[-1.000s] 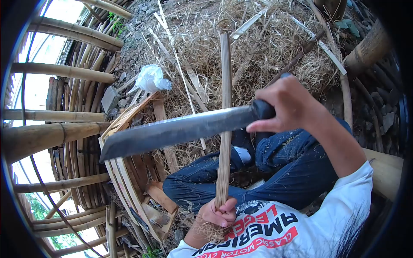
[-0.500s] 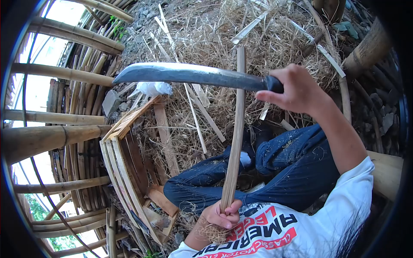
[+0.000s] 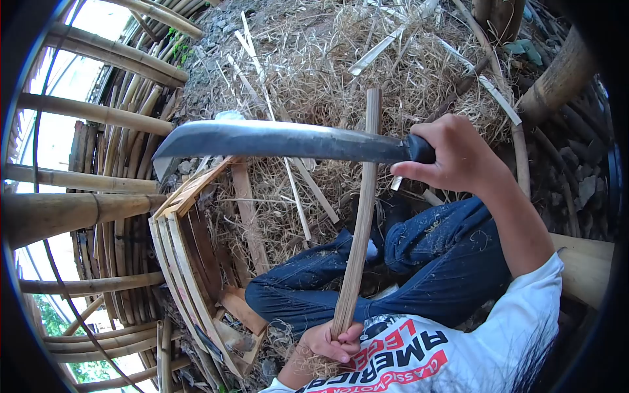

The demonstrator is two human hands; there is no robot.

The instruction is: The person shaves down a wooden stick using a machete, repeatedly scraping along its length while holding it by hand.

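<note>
My right hand point(image 3: 455, 157) is closed round the black handle of a long machete point(image 3: 282, 141). Its dark, broad blade points left and lies across the upper part of a wooden stick point(image 3: 359, 242); whether blade and stick touch is hard to tell. The lower end of that stick is held in my left hand point(image 3: 334, 342), close to my shirt. From there it rises over my crossed legs, leaning slightly right. Curly shavings hang about my left wrist.
A slatted wooden crate point(image 3: 190, 262) stands left of my legs. Shavings point(image 3: 314, 72) and pale split strips point(image 3: 377, 54) cover the ground ahead. Bamboo poles point(image 3: 98, 114) line the left side, and a thick post point(image 3: 557, 82) stands at the upper right.
The machete and my right hand have moved down along the stick, toward my body. The blade now covers most of the white bundle. My left hand still holds the stick's lower end.
</note>
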